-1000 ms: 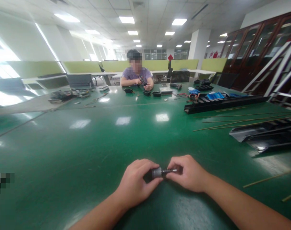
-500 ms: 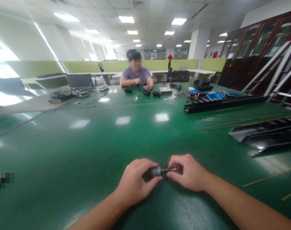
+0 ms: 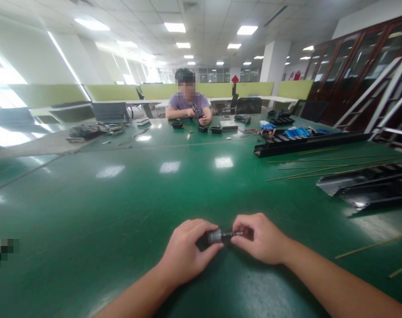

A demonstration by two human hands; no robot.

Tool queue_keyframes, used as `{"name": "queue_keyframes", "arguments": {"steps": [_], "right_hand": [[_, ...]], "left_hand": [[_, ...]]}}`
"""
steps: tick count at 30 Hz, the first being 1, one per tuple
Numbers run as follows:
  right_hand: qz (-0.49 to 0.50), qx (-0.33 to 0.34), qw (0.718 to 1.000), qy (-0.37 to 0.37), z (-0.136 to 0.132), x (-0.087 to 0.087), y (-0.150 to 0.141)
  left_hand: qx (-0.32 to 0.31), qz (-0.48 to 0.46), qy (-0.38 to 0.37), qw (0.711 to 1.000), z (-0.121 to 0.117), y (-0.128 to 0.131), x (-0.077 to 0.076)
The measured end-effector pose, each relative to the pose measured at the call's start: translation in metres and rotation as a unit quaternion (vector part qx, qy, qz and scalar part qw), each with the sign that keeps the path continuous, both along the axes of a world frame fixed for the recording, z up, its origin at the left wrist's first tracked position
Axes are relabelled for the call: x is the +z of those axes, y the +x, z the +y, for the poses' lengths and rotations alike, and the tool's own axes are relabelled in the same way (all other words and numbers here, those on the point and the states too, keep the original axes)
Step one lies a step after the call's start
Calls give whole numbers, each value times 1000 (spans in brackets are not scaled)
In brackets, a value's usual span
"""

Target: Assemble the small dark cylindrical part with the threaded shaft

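Low in the middle of the head view, my left hand [image 3: 187, 247] is closed round a small grey cylinder [image 3: 215, 236], thumb below and fingers above. From the cylinder's right end sticks out a thin dark ridged shaft [image 3: 228, 234]; the whole looks like a small motor with a screw shaft. The far end of that shaft is pinched by my right hand [image 3: 260, 238] between thumb and fingertips. The piece lies level, just over the green table [image 3: 138, 198]. My fingers hide parts of both its ends.
Across the table a person [image 3: 187, 104] holds a dark device, with small black boxes [image 3: 202, 129] in front. Long black channels [image 3: 376, 190] and thin yellowish rods [image 3: 323, 168] lie to the right. A cluttered heap [image 3: 85, 132] sits at the far left; a ladder [image 3: 369, 90] stands at right.
My hands and the cylinder with its shaft stay almost in place, the cylinder shifting only very slightly left. The person across the table has barely moved.
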State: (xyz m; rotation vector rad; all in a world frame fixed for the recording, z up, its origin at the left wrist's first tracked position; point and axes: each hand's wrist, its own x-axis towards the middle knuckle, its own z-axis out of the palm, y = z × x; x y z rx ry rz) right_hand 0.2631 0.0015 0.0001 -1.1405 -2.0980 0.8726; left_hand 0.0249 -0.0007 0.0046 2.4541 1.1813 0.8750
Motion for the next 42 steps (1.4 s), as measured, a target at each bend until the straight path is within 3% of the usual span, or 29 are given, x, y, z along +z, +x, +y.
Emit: {"name": "queue_keyframes", "arguments": {"steps": [42], "right_hand": [[12, -9, 1000, 4, 3, 2, 3]], "left_hand": [[17, -1, -10, 1000, 3, -4, 2]]}}
